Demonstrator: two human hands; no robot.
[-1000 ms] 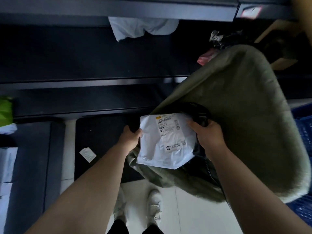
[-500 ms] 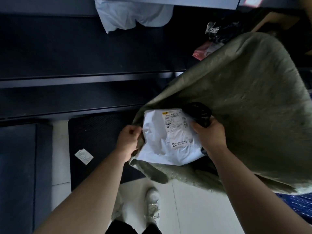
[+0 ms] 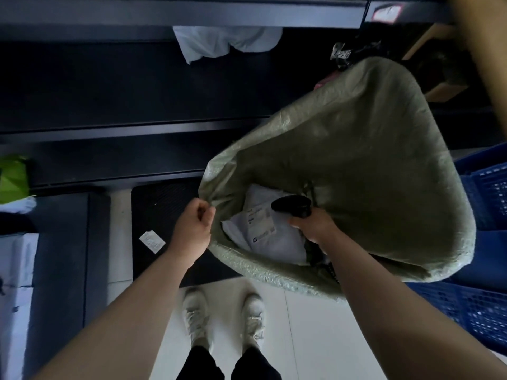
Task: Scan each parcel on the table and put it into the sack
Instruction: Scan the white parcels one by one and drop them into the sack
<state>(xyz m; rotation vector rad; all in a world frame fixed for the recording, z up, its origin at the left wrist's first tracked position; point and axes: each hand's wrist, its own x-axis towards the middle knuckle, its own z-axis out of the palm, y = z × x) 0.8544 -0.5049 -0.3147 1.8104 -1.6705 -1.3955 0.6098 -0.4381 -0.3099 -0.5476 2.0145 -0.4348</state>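
A large olive-green woven sack (image 3: 356, 149) hangs open in front of me. My left hand (image 3: 193, 229) pinches the sack's left rim and holds the mouth wide. A white poly-bag parcel (image 3: 274, 237) with a printed label lies inside the mouth, partly below the rim. My right hand (image 3: 315, 224) is at the sack's right inner edge and grips a black handheld scanner (image 3: 292, 205), which sits just over the parcel. Another white parcel (image 3: 225, 41) lies on the dark table (image 3: 109, 86) at the top.
A blue plastic crate (image 3: 488, 305) stands at the right behind the sack. A cardboard box (image 3: 439, 78) and small packets sit at the top right. A paper slip (image 3: 151, 241) lies on the black floor mat. A green bag (image 3: 12, 179) is at the left edge.
The white parcel has dropped from in front of the sack down into its mouth. My left hand shifted from the parcel to the sack's rim and pulled it open wider.
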